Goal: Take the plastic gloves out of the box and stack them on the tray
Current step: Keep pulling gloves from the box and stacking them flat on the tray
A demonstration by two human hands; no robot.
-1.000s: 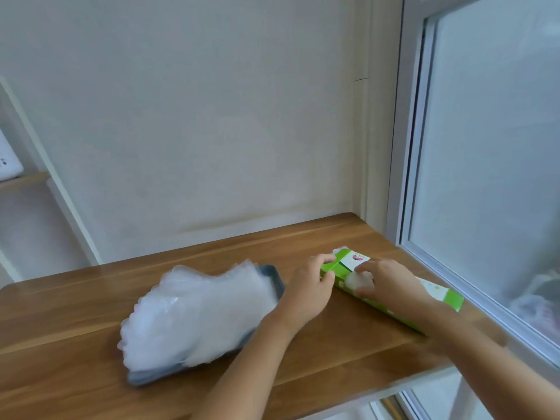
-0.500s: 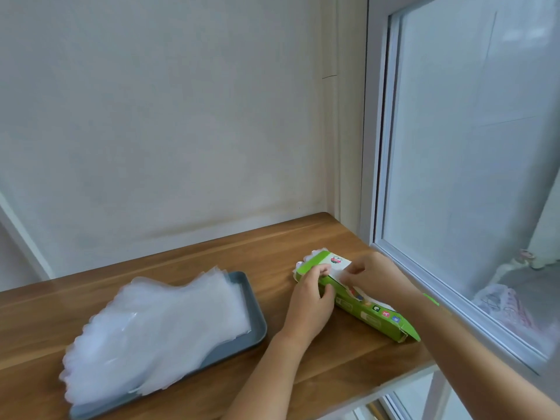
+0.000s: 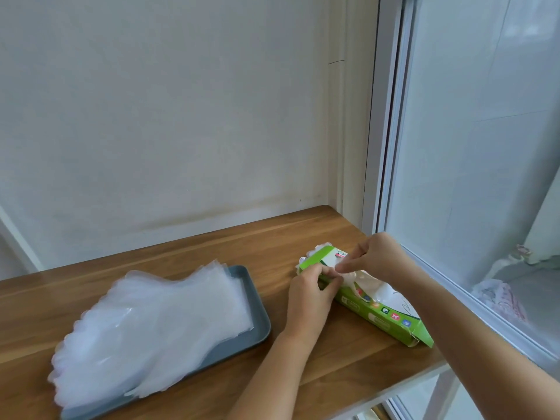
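Toward the right end of the wooden worktop [image 3: 212, 247], just beside the window [image 3: 469, 147], lies the green box [image 3: 385, 316], set on a slant with its printed side facing the person. The left hand [image 3: 309, 298] grips the box at its far end, fingers curled over the top edge and thumb against the side. I judge this is meant to pin the light carton down so that it does not lift or slide when a sheet is drawn out. The right hand [image 3: 375, 259] reaches over the top of the box, its thumb and forefinger brought together in a pinch on the next glove [image 3: 369, 283], a crumpled white tuft rising from the opening; how firmly it is caught cannot be told. More film pokes out of the box's far end. To the left, well apart from the box, the grey tray [image 3: 257, 325] sits near the front edge of the worktop, within easy reach of the left arm. On it rest the stacked gloves [image 3: 151, 322], a loose, milky, translucent pile. Its straight cuff ends lie toward the tray's right rim, and its scalloped fingertip ends fan out past the left rim. The film looks thin, limp and slightly clingy, so the pile seems apt to shift.
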